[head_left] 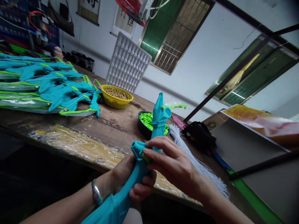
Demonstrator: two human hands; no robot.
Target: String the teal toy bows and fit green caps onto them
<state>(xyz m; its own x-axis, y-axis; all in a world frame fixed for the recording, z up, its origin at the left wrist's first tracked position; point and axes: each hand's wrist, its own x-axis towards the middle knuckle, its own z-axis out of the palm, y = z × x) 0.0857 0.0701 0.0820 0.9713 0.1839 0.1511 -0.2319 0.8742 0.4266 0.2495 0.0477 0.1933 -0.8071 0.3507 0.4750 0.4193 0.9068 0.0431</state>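
A teal plastic toy crossbow (121, 193) slants up from the bottom of the view, its far end above the table. My left hand (127, 174) is wrapped around its body from below, a bracelet on the wrist. My right hand (173, 158) is closed at the middle of the toy, its fingertips pressing a small green plastic piece (146, 157) against the side. That piece is mostly hidden by the fingers. Just behind the toy stands a dark bowl (141, 126) of bright green plastic pieces. A green limb (177, 106) shows behind the toy's far end; whether it is attached, I cannot tell.
Several teal and green toy crossbows (56, 84) are piled at the table's left. A yellow bowl (115, 102) holds small tan rings. A bundle of white strings (198, 161) drapes over the right side, near a black bag (199, 137). Dark metal bars (219, 84) cross the right.
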